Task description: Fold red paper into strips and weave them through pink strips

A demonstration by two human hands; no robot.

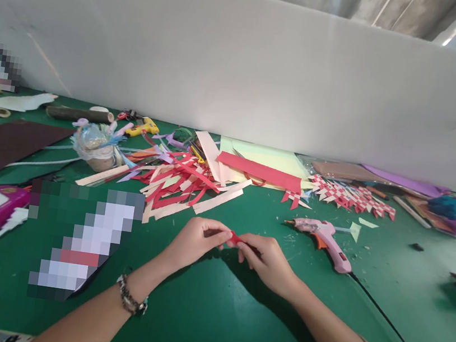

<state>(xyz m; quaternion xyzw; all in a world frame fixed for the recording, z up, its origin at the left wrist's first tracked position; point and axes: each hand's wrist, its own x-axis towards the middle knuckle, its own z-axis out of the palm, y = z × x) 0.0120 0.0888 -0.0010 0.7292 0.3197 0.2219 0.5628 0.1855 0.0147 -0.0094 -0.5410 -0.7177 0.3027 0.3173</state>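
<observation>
Left hand [197, 240], right hand [268, 261] both pinched tight on red strip [235, 238]. Best: even pressure, no twisting; glue gun [324, 241] near.

The left hand [196, 241] and right hand [267, 260] meet over the green tabletop [201, 303], and the fingers [220, 232] of both pinch a small red paper piece [235, 238] between them. Just beyond the fingers lies a heap of red and cream paper strips [183, 184]. Near the right fingers, on their outer side, a pink glue gun [324, 241] rests on the tabletop. A woven red-and-white strip [351, 197] lies farther back.
</observation>
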